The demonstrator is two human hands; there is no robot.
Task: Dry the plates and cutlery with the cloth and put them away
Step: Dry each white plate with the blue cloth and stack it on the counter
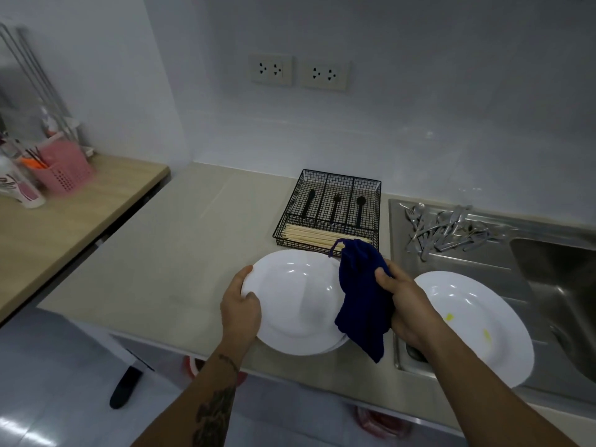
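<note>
Left hand (240, 306) clamped on plate (296, 301) left rim at worktop (180, 253) front edge, right hand (403, 304) pinching cloth (361, 295) over right rim.

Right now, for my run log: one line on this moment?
left hand: holds white plate | right hand: holds blue cloth at rim | cutlery: undried

Both forearms reach forward, the left one tattooed. The left hand (240, 304) grips a plate's (296, 304) rim, thumb on top; the right hand (403, 301), just beside it, clutches a dark blue cloth (362, 298).
</note>
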